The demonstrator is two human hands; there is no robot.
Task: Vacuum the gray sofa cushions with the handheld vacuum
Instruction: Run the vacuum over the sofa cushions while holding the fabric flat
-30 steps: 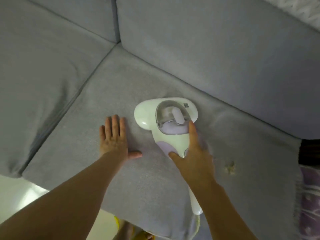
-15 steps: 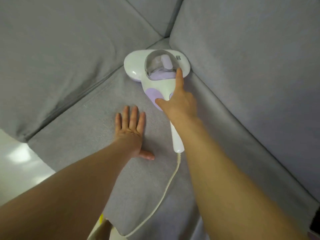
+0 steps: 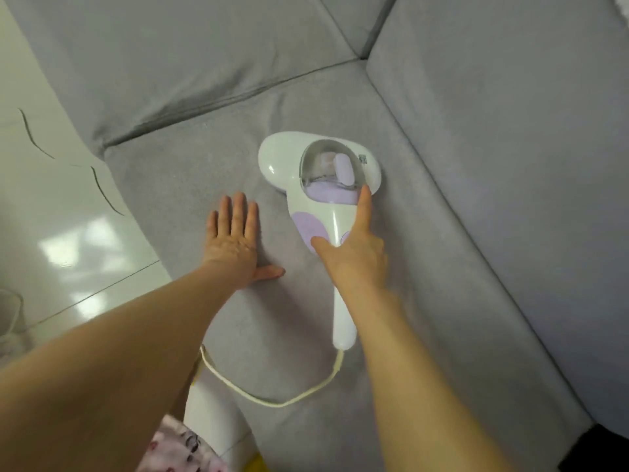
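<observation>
Gray cushion (image 3: 425, 284), vacuum flat on mid-seat, two risks.
Left hand (image 3: 235, 240) lies flat with fingers straight, pressing the fabric just left of the head. A stroke swinging left could ride onto those fingers. Cord (image 3: 280, 404) loops slack off the handle end and over the front edge, so it will likely snag or tug on a long push. Vacuum (image 3: 323, 206) sits under and ahead of the right hand (image 3: 354, 253), which wraps the handle, index finger stretched forward to the clear bin.

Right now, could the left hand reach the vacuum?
Probably yes. The left hand lies flat on the cushion just beside the vacuum, with only bare fabric between them.
</observation>
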